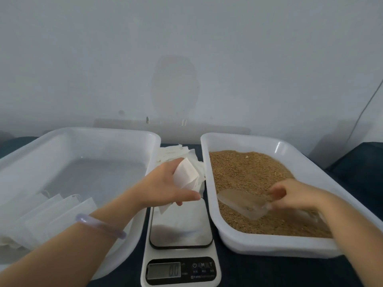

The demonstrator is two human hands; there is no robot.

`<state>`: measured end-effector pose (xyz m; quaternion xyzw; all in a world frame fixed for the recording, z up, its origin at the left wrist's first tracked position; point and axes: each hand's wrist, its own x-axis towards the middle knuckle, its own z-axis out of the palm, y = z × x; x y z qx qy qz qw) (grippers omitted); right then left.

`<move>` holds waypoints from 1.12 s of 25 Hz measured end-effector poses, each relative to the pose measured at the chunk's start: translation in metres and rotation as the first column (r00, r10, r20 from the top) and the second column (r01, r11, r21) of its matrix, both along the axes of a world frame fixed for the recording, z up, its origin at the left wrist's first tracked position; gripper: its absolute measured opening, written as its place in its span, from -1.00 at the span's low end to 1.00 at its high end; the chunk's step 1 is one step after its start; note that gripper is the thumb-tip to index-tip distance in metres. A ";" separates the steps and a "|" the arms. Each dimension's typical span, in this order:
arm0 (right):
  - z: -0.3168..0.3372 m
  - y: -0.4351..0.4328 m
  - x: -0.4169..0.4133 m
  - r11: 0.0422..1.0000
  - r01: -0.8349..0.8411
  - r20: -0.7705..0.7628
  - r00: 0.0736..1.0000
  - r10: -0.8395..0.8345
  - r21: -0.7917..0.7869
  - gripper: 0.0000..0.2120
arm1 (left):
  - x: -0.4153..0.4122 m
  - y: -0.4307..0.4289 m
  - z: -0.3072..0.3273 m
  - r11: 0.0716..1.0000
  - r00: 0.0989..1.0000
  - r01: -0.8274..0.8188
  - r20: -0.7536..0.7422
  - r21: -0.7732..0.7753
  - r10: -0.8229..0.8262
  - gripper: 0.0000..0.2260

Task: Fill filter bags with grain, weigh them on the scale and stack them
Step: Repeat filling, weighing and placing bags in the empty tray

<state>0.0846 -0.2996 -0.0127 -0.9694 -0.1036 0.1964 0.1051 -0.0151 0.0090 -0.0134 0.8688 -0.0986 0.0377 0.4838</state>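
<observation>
Just above the scale (180, 222), left hand (165, 183) grips a filter bag (186, 175).

**Pale wall, dark desk**

A plain, pale grey-white wall (186, 48) fills the upper half of the view under soft, even light. A faint darker patch (175, 85) stains its middle, with a few small marks (147, 120) lower down near the base. A thin cable (366, 104) slants down the wall at the far right. Below lies a dark blue desk (269, 272).
</observation>
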 end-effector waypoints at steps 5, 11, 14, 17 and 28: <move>-0.017 -0.004 0.001 0.999 -0.032 -0.018 0.999 0.032 0.002 -0.84 | -0.003 -0.003 0.003 1.000 1.000 0.005 -0.006 -0.017 -0.005 -0.74; -0.022 0.001 0.007 0.995 0.022 0.248 0.968 -0.045 0.095 -0.80 | -0.003 -0.002 0.001 1.000 1.000 0.003 -0.022 0.011 -0.002 -0.71; -0.029 0.006 0.009 0.998 -0.021 0.105 0.994 0.014 0.066 -0.92 | -0.003 -0.002 -0.001 1.000 1.000 -0.008 -0.026 0.021 0.008 -0.70; -0.026 0.010 0.006 0.983 -0.048 -0.048 0.997 0.057 0.175 -0.82 | -0.001 -0.001 -0.002 0.999 0.999 -0.018 -0.027 0.033 0.019 -0.74; -0.007 -0.002 -0.006 0.984 -0.166 -0.068 0.983 0.170 0.063 -0.87 | 0.003 -0.001 -0.006 0.997 0.999 -0.030 -0.034 0.066 0.032 -0.75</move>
